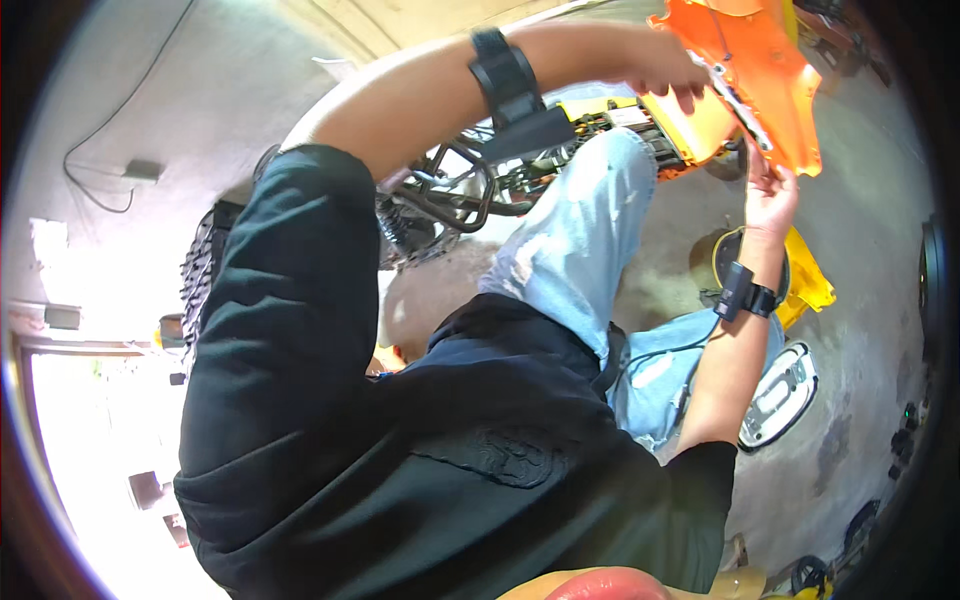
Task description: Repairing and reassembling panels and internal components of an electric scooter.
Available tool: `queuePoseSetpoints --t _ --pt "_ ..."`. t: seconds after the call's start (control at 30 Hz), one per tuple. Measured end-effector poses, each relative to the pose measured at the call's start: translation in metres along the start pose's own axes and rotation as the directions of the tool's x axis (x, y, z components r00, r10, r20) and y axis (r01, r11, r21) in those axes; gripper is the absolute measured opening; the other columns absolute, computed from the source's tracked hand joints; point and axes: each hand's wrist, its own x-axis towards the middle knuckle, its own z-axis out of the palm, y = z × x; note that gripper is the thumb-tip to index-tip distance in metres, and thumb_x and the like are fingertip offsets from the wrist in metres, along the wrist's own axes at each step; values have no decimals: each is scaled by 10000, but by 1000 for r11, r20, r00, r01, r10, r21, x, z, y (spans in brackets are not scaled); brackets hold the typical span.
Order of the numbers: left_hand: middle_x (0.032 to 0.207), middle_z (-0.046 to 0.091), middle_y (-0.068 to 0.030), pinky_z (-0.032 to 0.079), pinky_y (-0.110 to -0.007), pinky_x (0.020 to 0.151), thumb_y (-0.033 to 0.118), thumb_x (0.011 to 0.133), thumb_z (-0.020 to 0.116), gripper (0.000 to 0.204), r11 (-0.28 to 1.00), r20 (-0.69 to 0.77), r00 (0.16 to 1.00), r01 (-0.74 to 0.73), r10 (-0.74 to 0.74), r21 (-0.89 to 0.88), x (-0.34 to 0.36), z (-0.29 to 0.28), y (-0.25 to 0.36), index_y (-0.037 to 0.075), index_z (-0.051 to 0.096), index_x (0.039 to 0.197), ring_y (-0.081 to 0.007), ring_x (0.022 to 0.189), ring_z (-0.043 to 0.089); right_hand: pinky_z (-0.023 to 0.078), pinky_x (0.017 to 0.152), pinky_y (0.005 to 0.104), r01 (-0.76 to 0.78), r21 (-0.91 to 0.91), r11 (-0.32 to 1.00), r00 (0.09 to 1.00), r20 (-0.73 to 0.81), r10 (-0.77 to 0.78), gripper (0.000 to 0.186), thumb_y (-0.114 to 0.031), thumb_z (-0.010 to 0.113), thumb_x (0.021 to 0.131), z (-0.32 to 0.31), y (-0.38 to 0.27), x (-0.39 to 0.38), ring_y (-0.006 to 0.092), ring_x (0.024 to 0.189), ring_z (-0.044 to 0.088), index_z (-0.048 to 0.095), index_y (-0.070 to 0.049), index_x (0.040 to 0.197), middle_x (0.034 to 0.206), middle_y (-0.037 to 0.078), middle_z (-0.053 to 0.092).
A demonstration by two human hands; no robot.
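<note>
My left hand (670, 75) reaches to the upper right, its fingers bent at the left edge of an orange plastic body panel (775, 80), beside a pale strip along it. My right hand (770, 195) is raised beneath the panel's lower part, fingers closed on it. Behind my bent, jeans-clad knee stands a vehicle frame (460, 190) with black tubes, exposed parts and yellow-orange bodywork (680, 125). A black wrist device (505, 80) is strapped to my left forearm, another (745, 295) to my right wrist.
A yellow plastic piece (808, 275) and a silver-and-black plate-like part (780, 395) lie on the concrete floor (840, 360) to the right. A black knobbly tire (205, 265) is at the left, near a bright doorway (75, 420). Dark parts (905, 440) line the far right.
</note>
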Motion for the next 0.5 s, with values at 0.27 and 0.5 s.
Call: queuePoseSetpoints --t 0.27,0.5 --pt "779 684 -72 443 -261 559 288 886 522 328 929 -334 900 -164 279 332 -35 -135 -31 21 685 982 -112 629 567 527 980 449 -22 24 999 994 106 19 399 -19 493 840 -6 4 -5 362 1059 639 493 101 1221 1184 213 618" --pt "774 698 -16 435 -251 575 274 890 523 304 967 -475 862 -61 176 247 43 -129 -96 57 711 990 -90 591 508 517 986 449 -33 -5 999 997 68 34 382 -11 464 863 -9 5 -15 323 1083 634 497 78 1233 1205 187 615"
